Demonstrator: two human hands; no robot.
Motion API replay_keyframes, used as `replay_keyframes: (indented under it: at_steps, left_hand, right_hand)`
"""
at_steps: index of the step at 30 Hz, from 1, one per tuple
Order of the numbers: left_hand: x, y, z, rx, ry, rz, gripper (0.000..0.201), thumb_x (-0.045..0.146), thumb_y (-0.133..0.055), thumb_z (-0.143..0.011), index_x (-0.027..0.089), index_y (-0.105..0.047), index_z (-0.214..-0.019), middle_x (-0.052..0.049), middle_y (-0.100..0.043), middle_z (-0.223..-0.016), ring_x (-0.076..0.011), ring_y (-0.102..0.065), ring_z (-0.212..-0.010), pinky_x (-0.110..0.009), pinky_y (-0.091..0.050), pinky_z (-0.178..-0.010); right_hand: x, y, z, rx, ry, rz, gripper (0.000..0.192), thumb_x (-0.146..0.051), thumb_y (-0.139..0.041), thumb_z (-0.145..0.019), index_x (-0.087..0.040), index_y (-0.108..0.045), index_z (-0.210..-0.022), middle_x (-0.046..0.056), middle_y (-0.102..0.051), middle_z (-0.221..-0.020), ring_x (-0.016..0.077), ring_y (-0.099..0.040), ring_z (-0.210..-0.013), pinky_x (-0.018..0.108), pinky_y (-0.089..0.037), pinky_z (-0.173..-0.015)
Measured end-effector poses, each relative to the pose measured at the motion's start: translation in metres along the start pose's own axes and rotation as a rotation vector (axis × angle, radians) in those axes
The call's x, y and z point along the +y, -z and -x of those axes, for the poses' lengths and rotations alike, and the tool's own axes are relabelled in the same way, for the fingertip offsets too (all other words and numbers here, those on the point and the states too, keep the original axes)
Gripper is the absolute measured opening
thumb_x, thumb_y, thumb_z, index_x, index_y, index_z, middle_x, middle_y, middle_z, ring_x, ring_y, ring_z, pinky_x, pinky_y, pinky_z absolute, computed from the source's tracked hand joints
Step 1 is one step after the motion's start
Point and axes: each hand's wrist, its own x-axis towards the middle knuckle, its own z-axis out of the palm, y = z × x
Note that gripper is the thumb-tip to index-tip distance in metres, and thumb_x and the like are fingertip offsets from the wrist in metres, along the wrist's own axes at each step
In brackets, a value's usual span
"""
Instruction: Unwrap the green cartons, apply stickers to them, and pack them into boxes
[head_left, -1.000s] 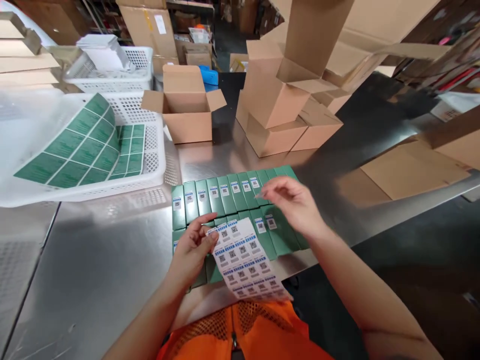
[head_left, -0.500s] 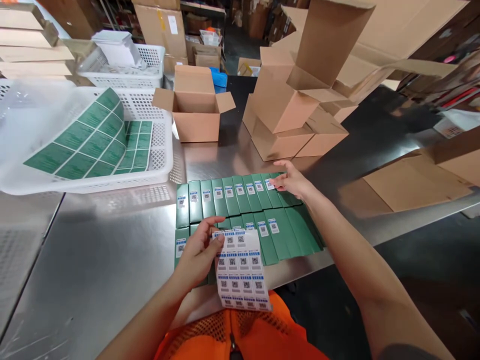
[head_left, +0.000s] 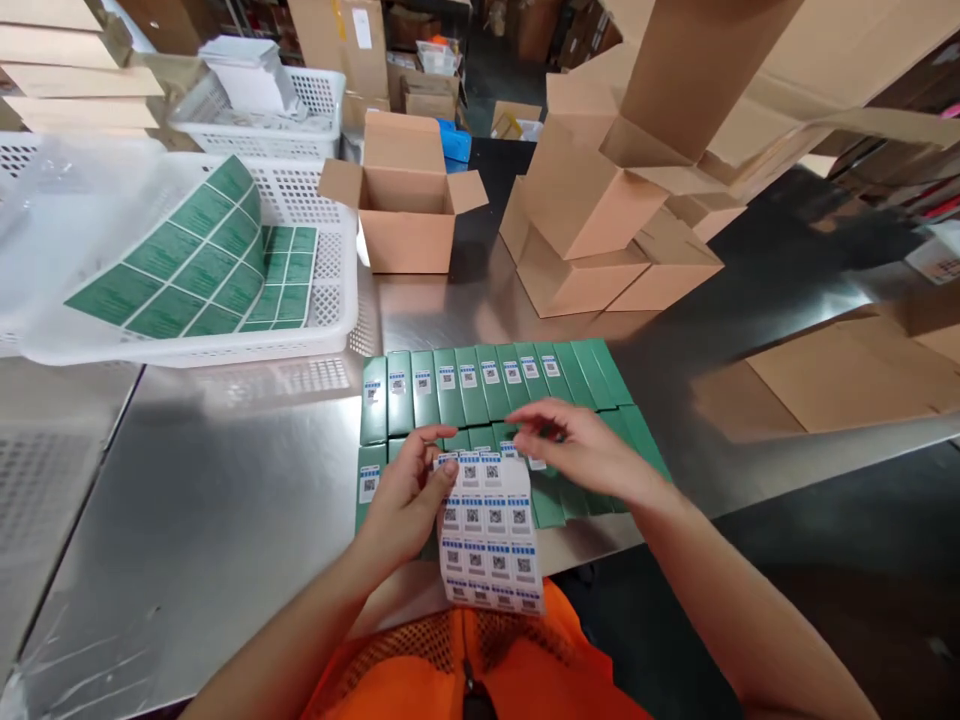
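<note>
Our left hand [head_left: 409, 500] has its grip pinched on the left edge of a white sheet of code stickers [head_left: 489, 530], thumb on top, so the sheet hangs from the grip down toward our orange vest [head_left: 480, 670]. Our right hand [head_left: 581, 450] comes in from the right with its fingertips [head_left: 525, 432] drawn close together at the sheet's top right corner; we cannot tell whether that grip has a sticker between the fingers or only touches the sheet there.

Just beyond both grips, flat on the steel bench [head_left: 210, 500], lie the green boxes [head_left: 487, 385], packed side by side in two rows. The far row is in full view and most of its boxes carry a small white sticker near the top end; the last few to the right of the right grip are plain green. The near row is largely covered by our hands and the sheet.

Well to the left of the left grip and farther off, a white plastic basket [head_left: 330, 330] holds curled sheets of green labels [head_left: 195, 270]. Behind it a second white basket [head_left: 315, 100] carries a stack of white paper. Straight beyond the grips an open cardboard carton [head_left: 405, 225] stands upright with its flaps spread, and to the right of it a pile of cardboard cartons [head_left: 600, 230] leans together. Far right of the right grip a flat cardboard sheet [head_left: 847, 375] rests on the bench.
</note>
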Motion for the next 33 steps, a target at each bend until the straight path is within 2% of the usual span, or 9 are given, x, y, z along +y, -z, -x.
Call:
replay_keyframes:
  at_steps: [4,9,14,17,20,24,27,31,33]
  left_hand:
    - [0.002,-0.001,0.000,0.008,0.024,0.017,0.040,0.044,-0.064,-0.089,0.022,-0.052,-0.120,0.007,-0.045,-0.065,-0.0115,-0.048,-0.056,-0.021,-0.038,-0.051]
    - [0.003,-0.004,0.000,0.065,0.012,0.007,0.042,0.047,-0.066,-0.086,0.021,-0.054,-0.118,0.008,-0.041,-0.063,-0.0109,-0.044,-0.054,-0.020,-0.035,-0.050]
    - [0.001,-0.002,0.000,0.025,0.020,-0.018,0.042,0.046,-0.063,-0.089,0.021,-0.052,-0.120,0.008,-0.042,-0.063,-0.0112,-0.044,-0.055,-0.021,-0.037,-0.051]
    - [0.000,0.000,0.000,0.010,0.014,-0.037,0.042,0.046,-0.061,-0.091,0.021,-0.050,-0.122,0.008,-0.043,-0.064,-0.0114,-0.044,-0.055,-0.021,-0.036,-0.051]
    - [-0.002,0.001,0.000,0.019,0.012,-0.066,0.042,0.047,-0.059,-0.092,0.021,-0.050,-0.123,0.007,-0.041,-0.065,-0.0119,-0.044,-0.055,-0.022,-0.036,-0.051]
    - [-0.002,0.001,0.000,0.019,0.005,-0.100,0.040,0.046,-0.058,-0.092,0.021,-0.051,-0.124,0.007,-0.038,-0.065,-0.0123,-0.043,-0.056,-0.022,-0.036,-0.052]
    - [-0.004,0.001,-0.001,0.023,-0.003,-0.099,0.041,0.046,-0.058,-0.092,0.022,-0.052,-0.124,0.007,-0.038,-0.065,-0.0122,-0.042,-0.055,-0.022,-0.035,-0.051]
    - [-0.005,0.002,-0.003,0.008,0.008,-0.090,0.042,0.046,-0.057,-0.092,0.023,-0.050,-0.127,0.007,-0.038,-0.066,-0.0128,-0.044,-0.056,-0.022,-0.037,-0.052]
    - [-0.005,0.002,-0.003,0.008,0.004,-0.108,0.042,0.045,-0.056,-0.093,0.023,-0.049,-0.127,0.007,-0.037,-0.067,-0.0129,-0.043,-0.056,-0.022,-0.037,-0.053]
  right_hand:
    - [-0.014,-0.023,0.015,-0.036,0.114,-0.034,0.015,-0.038,-0.073,-0.085,-0.024,-0.074,-0.087,0.004,-0.067,-0.091,0.0183,-0.062,-0.082,0.030,-0.045,-0.067]
    - [-0.014,-0.023,0.014,-0.027,0.093,-0.028,0.023,-0.039,-0.071,-0.087,-0.024,-0.072,-0.104,0.006,-0.068,-0.102,0.0207,-0.063,-0.091,0.030,-0.046,-0.068]
    - [-0.016,-0.032,0.018,0.053,0.077,-0.097,0.006,-0.030,-0.075,-0.081,-0.024,-0.073,-0.083,0.002,-0.066,-0.089,0.0179,-0.061,-0.082,0.030,-0.044,-0.069]
    - [-0.022,-0.030,0.021,0.046,0.119,-0.234,0.009,-0.031,-0.072,-0.084,-0.023,-0.070,-0.081,0.002,-0.066,-0.090,0.0174,-0.061,-0.083,0.031,-0.046,-0.074]
    - [-0.021,-0.004,0.015,0.029,0.123,-0.374,0.020,-0.041,-0.073,-0.084,-0.022,-0.065,-0.083,0.003,-0.067,-0.092,0.0176,-0.062,-0.082,0.031,-0.049,-0.073]
    - [-0.004,0.059,-0.015,0.214,0.111,-0.362,0.035,-0.049,-0.082,-0.073,-0.022,-0.061,-0.081,0.001,-0.065,-0.084,0.0156,-0.061,-0.079,0.030,-0.050,-0.076]
    - [0.016,0.096,-0.042,0.281,-0.030,-0.258,0.036,-0.045,-0.085,-0.067,-0.022,-0.060,-0.080,-0.002,-0.061,-0.076,0.0128,-0.057,-0.071,0.027,-0.050,-0.070]
    - [0.036,0.111,-0.065,0.236,-0.171,-0.171,0.027,-0.029,-0.083,-0.068,-0.019,-0.060,-0.075,-0.002,-0.057,-0.064,0.0111,-0.053,-0.058,0.024,-0.046,-0.056]
    - [0.041,0.110,-0.070,0.253,-0.202,-0.132,0.027,-0.023,-0.082,-0.067,-0.020,-0.059,-0.081,-0.003,-0.056,-0.060,0.0115,-0.053,-0.054,0.024,-0.046,-0.053]
